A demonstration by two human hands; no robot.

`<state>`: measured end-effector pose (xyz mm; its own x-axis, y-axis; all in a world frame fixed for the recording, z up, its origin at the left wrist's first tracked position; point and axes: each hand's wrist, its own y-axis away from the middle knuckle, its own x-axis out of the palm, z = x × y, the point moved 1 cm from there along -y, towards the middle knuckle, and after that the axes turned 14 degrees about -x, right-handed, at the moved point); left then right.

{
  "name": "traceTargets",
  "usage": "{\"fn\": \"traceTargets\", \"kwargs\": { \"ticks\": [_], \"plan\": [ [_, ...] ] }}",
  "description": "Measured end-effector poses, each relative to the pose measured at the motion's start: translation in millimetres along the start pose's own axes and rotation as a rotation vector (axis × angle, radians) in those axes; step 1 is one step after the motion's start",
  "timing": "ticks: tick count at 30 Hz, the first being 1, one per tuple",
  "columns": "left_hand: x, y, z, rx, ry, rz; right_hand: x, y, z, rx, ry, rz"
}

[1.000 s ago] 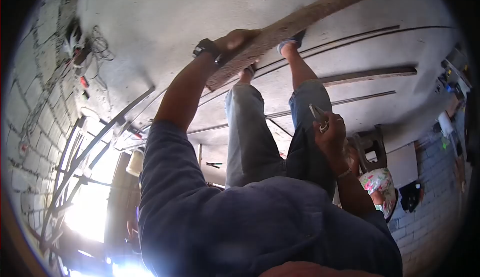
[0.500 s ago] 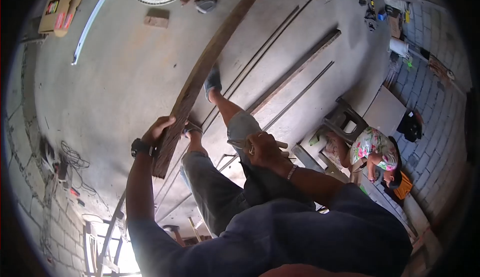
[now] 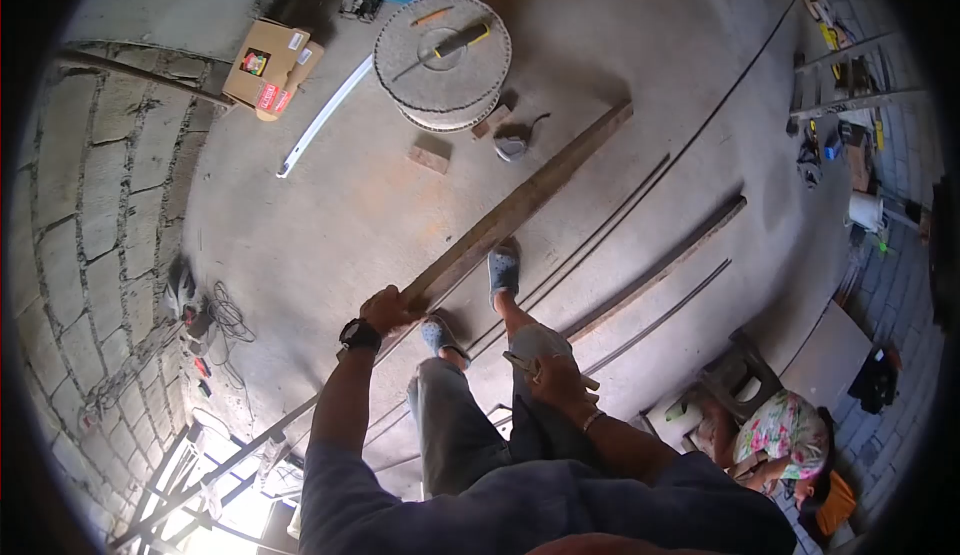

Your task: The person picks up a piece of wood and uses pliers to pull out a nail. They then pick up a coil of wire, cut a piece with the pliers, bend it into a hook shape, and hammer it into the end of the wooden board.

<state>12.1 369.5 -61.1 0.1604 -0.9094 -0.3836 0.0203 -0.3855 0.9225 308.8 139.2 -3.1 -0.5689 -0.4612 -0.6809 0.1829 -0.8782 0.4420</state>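
My left hand [image 3: 385,312], with a dark watch on the wrist, is closed round the near end of a long wooden plank [image 3: 520,213]. The plank slants away over the concrete floor, its far end toward the upper right. My right hand [image 3: 560,385] is closed in front of my right thigh. Thin, pale, stick-like ends [image 3: 592,389] show on both sides of its fist; I cannot tell what kind of thing they belong to.
Beyond the plank stand a round spool [image 3: 440,85] with a screwdriver [image 3: 460,43] on it, a brick [image 3: 430,154] and a tape measure [image 3: 512,145]. Beams and thin bars [image 3: 660,270] lie to the right. A person [image 3: 785,440] sits at lower right. Cables [image 3: 230,315] lie at left.
The plank's near end and my left hand have moved down, farther from the camera. The view has shifted, showing the spool's top and the plank's far end. My right hand keeps its grip.
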Motion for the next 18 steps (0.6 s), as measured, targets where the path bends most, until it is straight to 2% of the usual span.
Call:
{"fn": "traceTargets", "kwargs": {
  "ticks": [3,5,6,11,13,18],
  "plan": [
    [0,-5,0,-0.035,-0.060,-0.096,-14,-7,-5,0.057,0.017,0.067],
    [-2,-12,5,-0.036,-0.026,-0.303,-22,-18,-4,0.110,0.009,0.112],
    [-4,-14,5,-0.034,-0.063,-0.341,-23,-21,-5,0.145,-0.020,0.089],
    [2,-74,39,-0.044,-0.117,-0.369,-14,-48,-4,0.202,-0.001,0.128],
    [5,-102,55,-0.020,-0.149,-0.403,-7,-60,-4,0.212,0.013,0.034],
    [15,-153,89,0.065,-0.154,-0.329,-5,-93,33,0.307,0.073,0.157]
  ]
}}
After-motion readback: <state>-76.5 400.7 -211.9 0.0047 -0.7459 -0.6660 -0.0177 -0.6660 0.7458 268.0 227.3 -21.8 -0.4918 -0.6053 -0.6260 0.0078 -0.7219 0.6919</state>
